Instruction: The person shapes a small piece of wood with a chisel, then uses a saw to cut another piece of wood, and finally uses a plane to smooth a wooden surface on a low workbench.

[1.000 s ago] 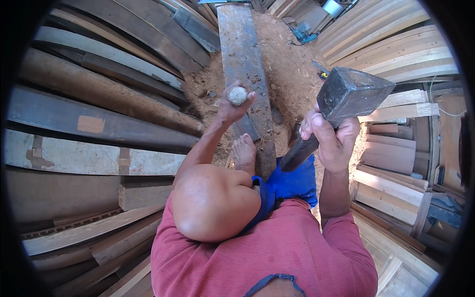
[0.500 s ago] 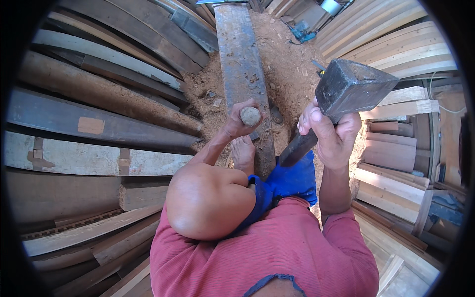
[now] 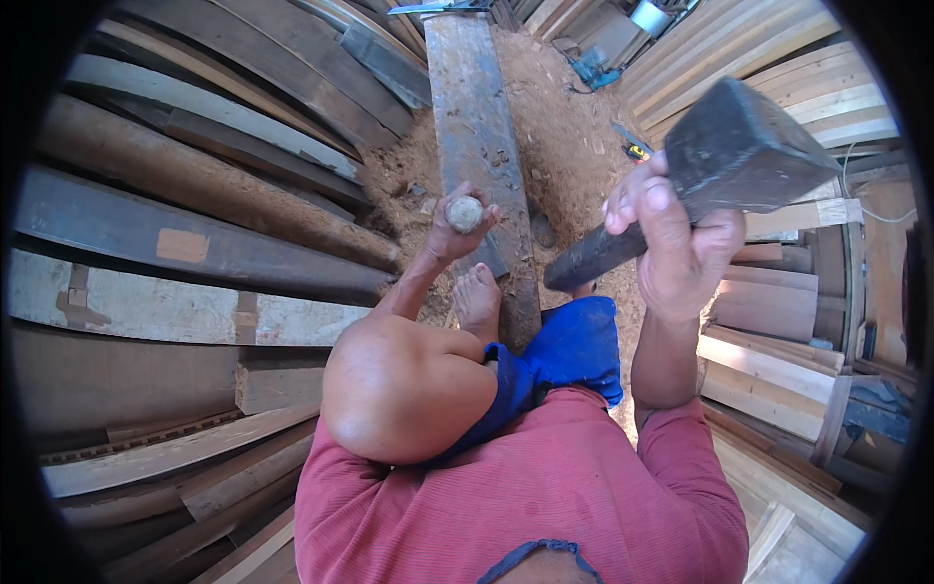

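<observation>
My left hand (image 3: 451,240) is wrapped round an upright chisel (image 3: 465,214), over the long narrow wooden plank (image 3: 474,107). Only the round, pale, worn end of the handle faces up; the blade is hidden below my fist. Beside my bare foot (image 3: 477,295), a dark flat piece of wood (image 3: 496,258) shows on the plank. My right hand (image 3: 686,248) grips a dark wooden mallet (image 3: 744,146) by its handle. The big block head is raised at the right, apart from the chisel, and the handle slants down toward my blue shorts.
Stacked boards (image 3: 195,243) crowd the left side, and more timber (image 3: 759,292) lines the right. Wood shavings (image 3: 569,127) cover the floor around the plank. A teal power tool (image 3: 593,73) lies at the far right, and a blue saw-like tool (image 3: 438,7) at the plank's far end.
My right hand has swung the mallet further right and closer to the camera. My left hand with the chisel has shifted slightly left and up in the picture.
</observation>
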The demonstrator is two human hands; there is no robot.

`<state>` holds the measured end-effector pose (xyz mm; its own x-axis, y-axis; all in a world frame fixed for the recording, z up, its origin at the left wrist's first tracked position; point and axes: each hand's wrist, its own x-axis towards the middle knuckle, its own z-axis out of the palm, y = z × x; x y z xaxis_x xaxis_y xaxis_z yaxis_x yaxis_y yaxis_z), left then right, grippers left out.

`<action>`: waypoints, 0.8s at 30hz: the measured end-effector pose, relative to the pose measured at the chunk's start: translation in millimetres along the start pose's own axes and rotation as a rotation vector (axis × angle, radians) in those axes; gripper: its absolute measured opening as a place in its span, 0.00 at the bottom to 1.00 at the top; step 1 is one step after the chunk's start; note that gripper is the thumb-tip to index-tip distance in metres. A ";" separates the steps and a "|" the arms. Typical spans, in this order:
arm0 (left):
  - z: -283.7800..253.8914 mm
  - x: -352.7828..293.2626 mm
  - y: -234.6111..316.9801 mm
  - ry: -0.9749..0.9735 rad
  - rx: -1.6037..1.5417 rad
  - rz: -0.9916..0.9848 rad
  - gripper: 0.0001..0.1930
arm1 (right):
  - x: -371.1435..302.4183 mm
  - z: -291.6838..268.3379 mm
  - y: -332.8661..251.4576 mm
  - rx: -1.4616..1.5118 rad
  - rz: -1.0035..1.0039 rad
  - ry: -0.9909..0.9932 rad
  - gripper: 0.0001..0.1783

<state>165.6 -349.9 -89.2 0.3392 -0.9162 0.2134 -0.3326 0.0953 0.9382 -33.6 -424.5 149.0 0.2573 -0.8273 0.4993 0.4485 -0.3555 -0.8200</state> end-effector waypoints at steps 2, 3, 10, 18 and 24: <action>0.0 -3.4 3.3 0.004 0.019 -0.009 0.10 | 12.1 11.3 -1.5 0.038 -0.132 0.079 0.12; 0.6 -5.2 0.3 0.006 0.018 -0.008 0.10 | 19.3 18.5 -4.7 0.048 -0.198 0.113 0.13; 6.9 -2.1 -6.4 -0.014 0.066 0.067 0.09 | 43.9 12.4 44.3 0.183 -0.505 0.044 0.16; 3.4 -5.5 -4.9 0.086 0.043 0.177 0.14 | -17.2 -0.9 113.7 -1.244 0.169 -0.904 0.25; 2.8 -3.5 -27.4 -0.067 -0.050 0.070 0.09 | 15.8 15.1 48.3 -0.457 0.250 -0.542 0.08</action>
<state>171.1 -350.4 -116.3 0.2569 -0.9304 0.2614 -0.3087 0.1774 0.9345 5.0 -448.2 121.5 0.7430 -0.6192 0.2540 -0.0478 -0.4277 -0.9026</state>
